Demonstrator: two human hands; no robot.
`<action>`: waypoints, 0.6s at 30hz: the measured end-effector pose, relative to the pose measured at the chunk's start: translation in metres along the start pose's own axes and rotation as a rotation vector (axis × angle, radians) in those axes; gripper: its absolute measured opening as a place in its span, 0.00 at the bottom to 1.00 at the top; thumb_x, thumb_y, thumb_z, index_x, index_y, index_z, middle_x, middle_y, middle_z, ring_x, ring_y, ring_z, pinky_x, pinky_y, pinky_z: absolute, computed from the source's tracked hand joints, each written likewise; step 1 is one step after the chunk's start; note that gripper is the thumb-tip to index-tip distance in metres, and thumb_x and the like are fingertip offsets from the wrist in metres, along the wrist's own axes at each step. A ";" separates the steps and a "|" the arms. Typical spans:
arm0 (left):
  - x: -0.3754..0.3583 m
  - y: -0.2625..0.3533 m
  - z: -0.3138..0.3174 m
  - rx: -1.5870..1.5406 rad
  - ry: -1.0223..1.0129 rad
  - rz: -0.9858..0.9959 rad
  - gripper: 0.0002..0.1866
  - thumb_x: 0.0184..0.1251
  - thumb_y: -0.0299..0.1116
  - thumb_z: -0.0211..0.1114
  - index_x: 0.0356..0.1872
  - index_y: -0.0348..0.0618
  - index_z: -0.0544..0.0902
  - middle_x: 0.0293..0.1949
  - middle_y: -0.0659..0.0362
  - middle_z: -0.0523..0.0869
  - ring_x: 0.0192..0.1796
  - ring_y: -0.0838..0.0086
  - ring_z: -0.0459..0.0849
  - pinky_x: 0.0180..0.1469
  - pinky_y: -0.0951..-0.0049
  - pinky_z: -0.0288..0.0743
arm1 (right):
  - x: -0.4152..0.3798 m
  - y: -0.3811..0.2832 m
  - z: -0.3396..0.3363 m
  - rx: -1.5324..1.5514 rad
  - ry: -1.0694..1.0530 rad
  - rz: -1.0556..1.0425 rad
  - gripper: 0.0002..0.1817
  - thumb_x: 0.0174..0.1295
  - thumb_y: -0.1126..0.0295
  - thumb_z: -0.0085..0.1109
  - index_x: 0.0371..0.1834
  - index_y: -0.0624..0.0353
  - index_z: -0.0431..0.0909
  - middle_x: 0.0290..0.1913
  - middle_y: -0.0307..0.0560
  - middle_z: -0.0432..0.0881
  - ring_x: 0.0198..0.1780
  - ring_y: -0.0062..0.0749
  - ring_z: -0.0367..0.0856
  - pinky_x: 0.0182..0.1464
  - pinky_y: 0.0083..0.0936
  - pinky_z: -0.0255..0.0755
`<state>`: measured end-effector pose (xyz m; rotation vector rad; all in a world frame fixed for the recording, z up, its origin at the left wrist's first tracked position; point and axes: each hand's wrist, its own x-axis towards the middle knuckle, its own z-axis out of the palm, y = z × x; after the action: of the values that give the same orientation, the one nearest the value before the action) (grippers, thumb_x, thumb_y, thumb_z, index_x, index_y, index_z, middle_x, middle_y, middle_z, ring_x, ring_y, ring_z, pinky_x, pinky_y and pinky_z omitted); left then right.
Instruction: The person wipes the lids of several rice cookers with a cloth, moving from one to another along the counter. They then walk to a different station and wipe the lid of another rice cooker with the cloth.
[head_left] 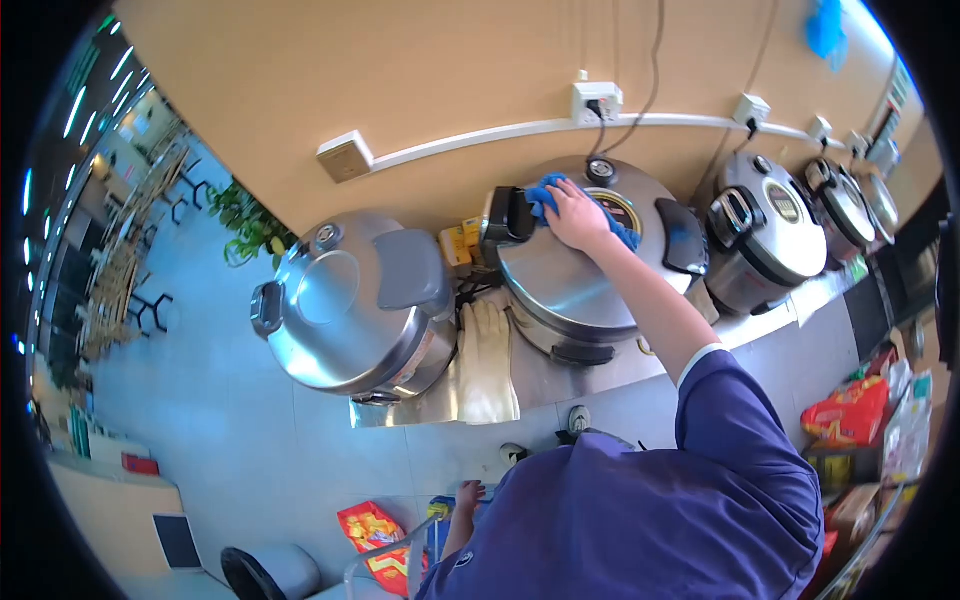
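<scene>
My right hand presses a blue cloth on the lid of the large steel cooker, near its back edge and between its two black handles. The fingers are closed over the cloth. Low in the view, my left hand hangs beside my body, away from the cookers; its fingers are small and their hold cannot be made out. Left of the large cooker stands another steel cooker with a grey handle. Pale gloves lie between these two cookers.
More cookers stand in a row to the right. Cables run to a wall socket behind. Yellow boxes sit between the two left cookers. A metal frame and a red bag are at the lower left; bags lie right.
</scene>
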<state>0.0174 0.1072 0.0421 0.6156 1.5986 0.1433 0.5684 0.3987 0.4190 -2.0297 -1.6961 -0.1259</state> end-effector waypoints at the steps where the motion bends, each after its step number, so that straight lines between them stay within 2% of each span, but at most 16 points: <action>1: 0.000 -0.004 0.007 -0.035 0.012 0.001 0.21 0.69 0.43 0.61 0.59 0.44 0.81 0.44 0.56 0.91 0.39 0.69 0.88 0.34 0.62 0.79 | 0.007 0.003 -0.001 -0.011 -0.016 -0.009 0.27 0.71 0.55 0.53 0.66 0.61 0.75 0.72 0.61 0.72 0.76 0.53 0.66 0.78 0.39 0.59; 4: -0.010 -0.012 0.026 -0.158 0.014 0.072 0.21 0.68 0.43 0.63 0.56 0.41 0.83 0.44 0.56 0.91 0.38 0.68 0.89 0.35 0.62 0.79 | 0.029 0.012 0.000 -0.021 -0.069 -0.026 0.26 0.71 0.53 0.52 0.67 0.53 0.77 0.73 0.55 0.73 0.76 0.51 0.66 0.78 0.40 0.59; 6: -0.026 -0.016 0.037 0.062 0.081 0.088 0.21 0.67 0.44 0.64 0.52 0.38 0.85 0.43 0.55 0.92 0.41 0.68 0.89 0.37 0.63 0.80 | 0.041 0.017 -0.004 -0.018 -0.113 -0.057 0.26 0.71 0.53 0.53 0.68 0.52 0.77 0.73 0.55 0.73 0.76 0.51 0.67 0.77 0.39 0.61; 10: -0.022 -0.042 0.043 -0.051 0.123 0.094 0.21 0.67 0.45 0.66 0.50 0.37 0.86 0.42 0.54 0.92 0.41 0.70 0.89 0.37 0.66 0.81 | 0.063 0.014 -0.005 -0.039 -0.177 0.051 0.29 0.70 0.50 0.52 0.68 0.54 0.76 0.73 0.54 0.72 0.74 0.47 0.69 0.75 0.38 0.64; 12: -0.027 -0.050 0.043 0.003 0.169 0.216 0.22 0.67 0.46 0.66 0.50 0.36 0.86 0.41 0.55 0.92 0.39 0.71 0.88 0.36 0.68 0.80 | 0.071 0.002 -0.010 -0.042 -0.241 0.168 0.29 0.69 0.51 0.51 0.67 0.55 0.77 0.72 0.53 0.73 0.75 0.46 0.68 0.76 0.37 0.62; 16: -0.047 -0.031 0.036 -0.051 0.171 0.195 0.21 0.68 0.45 0.65 0.50 0.36 0.85 0.39 0.56 0.91 0.38 0.71 0.87 0.38 0.68 0.81 | 0.071 0.003 0.016 -0.170 -0.168 0.161 0.29 0.70 0.50 0.49 0.70 0.54 0.74 0.74 0.54 0.71 0.77 0.52 0.65 0.78 0.44 0.59; 18: -0.049 -0.021 0.034 -0.087 0.091 0.242 0.21 0.69 0.45 0.65 0.51 0.37 0.84 0.40 0.56 0.90 0.40 0.71 0.87 0.43 0.69 0.80 | 0.057 0.003 0.019 -0.209 -0.156 0.182 0.30 0.71 0.50 0.49 0.71 0.53 0.73 0.75 0.55 0.69 0.77 0.54 0.63 0.78 0.47 0.58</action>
<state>0.0434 0.0580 0.0720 0.7419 1.5924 0.4231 0.5802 0.4580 0.4228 -2.3938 -1.6374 -0.0884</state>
